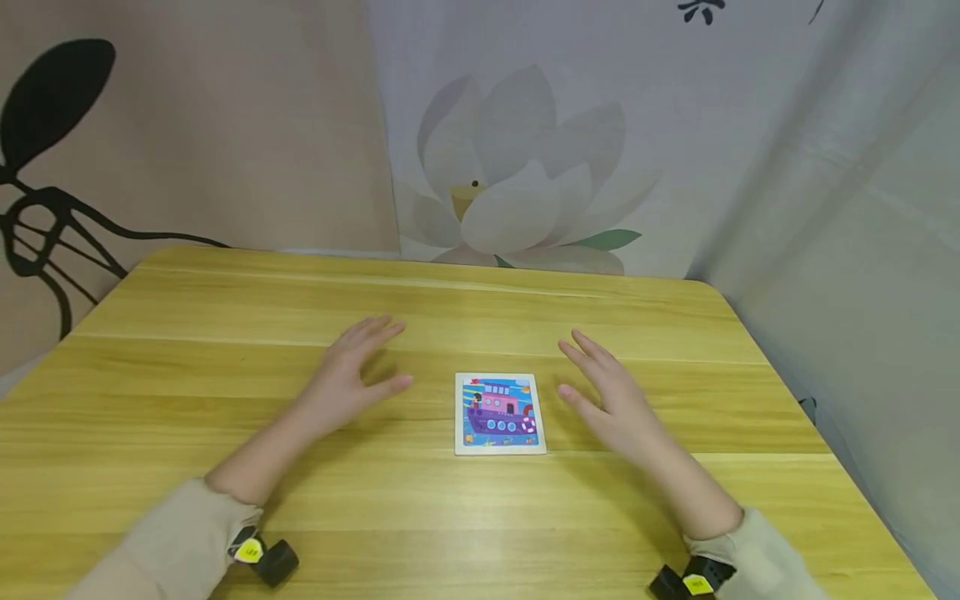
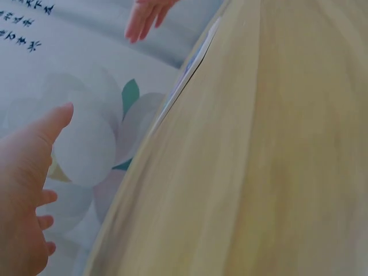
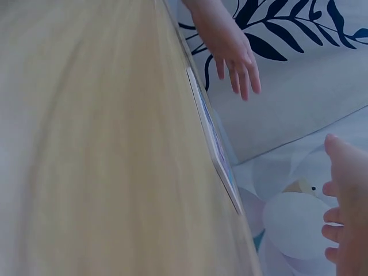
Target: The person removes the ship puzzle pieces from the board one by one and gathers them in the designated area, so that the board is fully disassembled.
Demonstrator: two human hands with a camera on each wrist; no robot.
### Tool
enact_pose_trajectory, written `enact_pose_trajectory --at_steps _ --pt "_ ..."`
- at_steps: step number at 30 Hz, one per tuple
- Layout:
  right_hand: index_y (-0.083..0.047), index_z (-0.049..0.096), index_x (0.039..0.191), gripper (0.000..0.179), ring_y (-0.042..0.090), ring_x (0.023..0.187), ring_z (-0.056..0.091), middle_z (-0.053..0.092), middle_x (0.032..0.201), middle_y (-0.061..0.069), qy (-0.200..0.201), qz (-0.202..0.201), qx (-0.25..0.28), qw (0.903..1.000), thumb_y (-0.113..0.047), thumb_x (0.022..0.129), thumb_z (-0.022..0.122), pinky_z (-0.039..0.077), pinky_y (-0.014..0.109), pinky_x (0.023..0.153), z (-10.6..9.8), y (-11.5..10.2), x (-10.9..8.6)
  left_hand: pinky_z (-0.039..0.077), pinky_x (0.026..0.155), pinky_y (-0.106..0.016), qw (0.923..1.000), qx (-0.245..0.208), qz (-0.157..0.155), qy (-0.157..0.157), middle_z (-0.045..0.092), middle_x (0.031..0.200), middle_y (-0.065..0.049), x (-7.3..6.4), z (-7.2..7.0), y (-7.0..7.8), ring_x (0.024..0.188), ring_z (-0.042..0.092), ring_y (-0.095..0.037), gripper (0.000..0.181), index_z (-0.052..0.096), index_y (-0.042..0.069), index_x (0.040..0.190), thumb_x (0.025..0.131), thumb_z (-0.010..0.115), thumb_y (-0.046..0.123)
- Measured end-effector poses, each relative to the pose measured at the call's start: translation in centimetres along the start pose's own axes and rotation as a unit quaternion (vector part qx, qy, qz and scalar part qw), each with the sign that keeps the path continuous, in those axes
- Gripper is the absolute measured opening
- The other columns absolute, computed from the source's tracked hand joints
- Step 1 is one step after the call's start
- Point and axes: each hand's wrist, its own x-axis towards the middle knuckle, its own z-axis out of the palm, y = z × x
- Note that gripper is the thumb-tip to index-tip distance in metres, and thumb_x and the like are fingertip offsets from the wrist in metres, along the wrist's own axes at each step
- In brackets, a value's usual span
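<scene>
A small square picture puzzle or card (image 1: 500, 414) with a white border and a purple-and-pink ship lies flat on the wooden table. To its left my left hand (image 1: 352, 375) hovers above the table, fingers spread, thumb toward the picture, holding nothing. On the other side my right hand (image 1: 611, 400) is held up likewise, its fingers extended and empty. Both hands stay apart from the picture. In the left wrist view, the left hand (image 2: 26, 178) shows with its thumb out. From the right wrist, the picture's thin edge (image 3: 213, 144) shows flat on the table, with the right hand (image 3: 351, 201) beyond it.
The wooden table (image 1: 375, 517) reaches back to a curtain (image 1: 517, 167) printed with a pale lotus flower. Another curtain (image 1: 862, 208) hangs along the right side. Black leaf shapes (image 1: 56, 100) decorate the cloth at left. Each wrist wears a strapped black device (image 1: 273, 562).
</scene>
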Motion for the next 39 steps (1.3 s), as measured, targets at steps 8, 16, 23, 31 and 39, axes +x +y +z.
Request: enact_pose_trajectory --at_steps 8,16,23,31,39 --pt "-0.015 0.036 0.148 0.059 0.034 0.140 0.023 0.022 0.156 0.003 -0.028 -0.022 0.032 0.9989 -0.032 0.097 0.057 0.020 0.064 0.103 1.8 0.3 0.0 0.022 0.103 -0.063 0.9996 -0.020 0.014 -0.010 0.038 0.146 -0.016 0.6 2.1 0.5 0.135 0.029 -0.036 0.073 0.046 0.010 0.142 0.082 0.074 0.041" --pt "-0.012 0.033 0.149 0.062 0.033 0.141 0.020 0.021 0.156 0.007 -0.082 -0.015 0.052 0.9952 -0.034 0.096 0.058 0.020 0.058 0.107 3.3 0.7 0.1 0.025 0.102 -0.062 0.9988 -0.035 0.008 -0.034 0.044 0.141 -0.012 1.2 3.7 1.0 0.131 0.035 -0.034 0.072 0.049 0.013 0.139 0.080 0.076 0.043" --pt "-0.015 0.030 0.151 0.066 0.031 0.142 0.017 0.020 0.157 0.006 -0.113 -0.018 0.054 0.9919 -0.043 0.096 0.055 0.019 0.055 0.108 4.2 1.0 0.2 0.025 0.101 -0.063 0.9973 -0.042 0.014 -0.059 0.047 0.139 -0.011 1.5 4.8 1.5 0.129 0.038 -0.032 0.073 0.052 0.014 0.137 0.077 0.078 0.045" --pt "-0.018 0.031 0.151 0.069 0.027 0.142 0.016 0.019 0.157 0.005 -0.137 -0.026 0.043 0.9894 -0.048 0.094 0.055 0.015 0.053 0.110 4.9 1.0 0.4 0.021 0.105 -0.060 0.9963 -0.022 0.026 -0.080 0.051 0.134 -0.006 1.9 6.1 1.8 0.127 0.040 -0.028 0.071 0.055 0.016 0.134 0.075 0.078 0.048" --pt "-0.018 0.031 0.151 0.073 0.025 0.143 0.013 0.018 0.157 0.003 -0.148 -0.023 -0.004 0.9887 -0.055 0.092 0.054 0.009 0.049 0.112 5.2 0.8 0.2 0.023 0.104 -0.057 0.9947 -0.005 0.035 -0.097 0.051 0.135 -0.007 2.2 6.6 2.1 0.127 0.039 -0.028 0.069 0.057 0.014 0.132 0.076 0.077 0.047"
